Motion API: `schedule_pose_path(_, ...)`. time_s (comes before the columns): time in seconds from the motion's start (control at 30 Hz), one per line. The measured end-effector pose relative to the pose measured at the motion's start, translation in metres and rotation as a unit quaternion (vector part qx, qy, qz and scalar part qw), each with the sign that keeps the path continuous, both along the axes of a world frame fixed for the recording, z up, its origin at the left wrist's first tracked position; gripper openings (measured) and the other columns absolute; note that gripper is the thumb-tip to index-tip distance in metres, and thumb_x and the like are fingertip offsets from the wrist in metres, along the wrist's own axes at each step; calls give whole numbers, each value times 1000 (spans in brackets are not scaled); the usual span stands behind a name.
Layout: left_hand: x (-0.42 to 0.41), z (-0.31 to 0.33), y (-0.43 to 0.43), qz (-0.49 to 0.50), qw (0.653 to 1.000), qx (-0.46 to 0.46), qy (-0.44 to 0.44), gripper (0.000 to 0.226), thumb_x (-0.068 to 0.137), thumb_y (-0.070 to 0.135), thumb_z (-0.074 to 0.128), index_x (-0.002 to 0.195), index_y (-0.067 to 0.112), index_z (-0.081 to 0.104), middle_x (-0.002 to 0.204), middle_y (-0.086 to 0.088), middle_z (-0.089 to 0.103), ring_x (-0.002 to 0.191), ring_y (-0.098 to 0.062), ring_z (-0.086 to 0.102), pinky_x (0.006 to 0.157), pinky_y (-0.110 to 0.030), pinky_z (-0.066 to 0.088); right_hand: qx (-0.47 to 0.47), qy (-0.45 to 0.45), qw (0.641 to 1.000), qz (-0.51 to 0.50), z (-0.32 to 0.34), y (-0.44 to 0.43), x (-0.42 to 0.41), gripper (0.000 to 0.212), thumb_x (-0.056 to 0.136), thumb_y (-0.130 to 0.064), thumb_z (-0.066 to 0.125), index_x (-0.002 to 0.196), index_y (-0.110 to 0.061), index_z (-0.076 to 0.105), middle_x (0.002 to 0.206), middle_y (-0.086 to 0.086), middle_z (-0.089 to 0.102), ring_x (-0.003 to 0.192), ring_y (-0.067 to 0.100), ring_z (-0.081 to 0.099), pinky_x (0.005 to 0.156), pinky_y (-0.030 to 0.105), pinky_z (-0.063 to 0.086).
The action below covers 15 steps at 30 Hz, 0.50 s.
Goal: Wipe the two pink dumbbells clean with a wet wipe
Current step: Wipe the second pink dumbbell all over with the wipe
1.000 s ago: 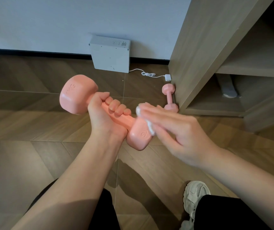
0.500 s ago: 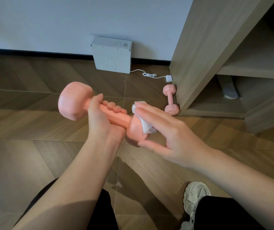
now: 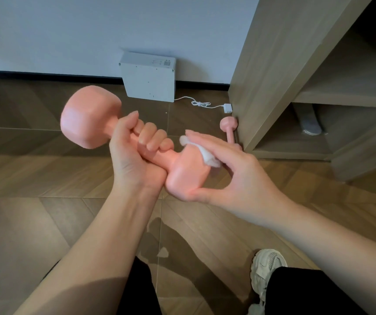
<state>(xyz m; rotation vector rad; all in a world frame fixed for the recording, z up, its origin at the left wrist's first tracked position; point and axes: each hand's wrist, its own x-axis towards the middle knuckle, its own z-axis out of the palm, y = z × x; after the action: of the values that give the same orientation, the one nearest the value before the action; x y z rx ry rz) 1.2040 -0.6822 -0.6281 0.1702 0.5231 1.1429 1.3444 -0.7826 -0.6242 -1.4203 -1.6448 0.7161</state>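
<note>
The left hand (image 3: 132,155) grips the handle of the raised dumbbell (image 3: 87,121), which slants from far-left to near-right, while the right hand (image 3: 234,176) pinches the wet wipe (image 3: 205,153) against its nearer head; the second dumbbell (image 3: 228,126) lies beyond on the floor (image 3: 46,178).

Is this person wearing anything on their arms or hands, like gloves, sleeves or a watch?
No. The left hand and right hand are ungloved, with no rings, watch or bracelet in sight. The left forearm and right forearm are bare as far as the view shows; no sleeves appear.

Home: parquet floor (image 3: 34,223), wooden shelving (image 3: 273,64)
</note>
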Motion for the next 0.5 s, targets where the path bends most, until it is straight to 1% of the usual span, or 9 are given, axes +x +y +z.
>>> schedule_pose_path(0.03,-1,1,1,2,1000,-10,9,42,90,19,50,50,20,37,44,8,26,38,-9,26,41,-22,32,45,-40,998,2,-1,-3,-4,73,72,-22,85,136,-6,54,144,4,53,137,10,44,109,13,30)
schedule_pose_path(0.1,-1,1,2,8,999,-44,12,42,89,17,48,49,21,35,44,8,24,37,-10,24,40,-22,30,114,-106,987,31,-3,-7,-6,61,80,-17,79,133,0,55,143,11,52,139,19,43,116,32,32)
schedule_pose_path(0.13,0,1,1,13,998,-63,13,42,88,17,47,49,21,33,45,8,23,37,-11,24,40,-22,29,120,-120,984,47,-4,-7,-4,56,83,-16,76,133,-1,54,144,11,51,139,21,43,117,40,32)
schedule_pose_path(0.17,0,0,1,17,997,-80,16,41,88,17,47,50,21,33,45,8,23,37,-11,23,40,-21,28,100,-115,987,51,-4,-7,-1,54,87,-17,73,135,-3,53,145,9,50,140,18,42,117,41,30)
schedule_pose_path(0.23,0,-1,0,23,994,-100,27,39,87,17,48,51,21,32,45,8,23,38,-11,23,41,-20,28,23,-66,997,30,-2,-6,4,52,92,-25,64,139,-10,50,146,2,50,139,7,40,117,30,28)
schedule_pose_path(0.27,-1,-2,0,22,994,-104,30,39,86,17,48,51,21,33,45,8,24,38,-11,23,41,-20,27,4,-51,998,27,1,-6,6,50,95,-28,60,140,-11,50,145,-1,51,138,4,40,116,26,28)
schedule_pose_path(0.3,-2,-2,-1,19,994,-106,29,38,86,17,48,51,21,33,45,8,25,37,-11,24,41,-20,28,9,-54,998,33,3,-6,5,48,97,-28,58,140,-9,50,145,1,51,139,5,40,116,26,28)
schedule_pose_path(0.4,-3,0,-2,15,993,-110,24,38,85,16,48,50,20,33,45,8,25,37,-11,24,41,-20,27,69,-116,988,70,2,-12,3,45,97,-20,53,137,-3,50,148,10,46,142,18,38,118,42,29)
schedule_pose_path(0.5,-1,1,-4,18,993,-113,38,38,85,16,48,50,20,33,45,8,25,37,-11,24,41,-20,28,57,-97,993,42,2,-10,5,40,100,-17,50,138,-5,51,146,6,50,140,14,40,116,48,32)
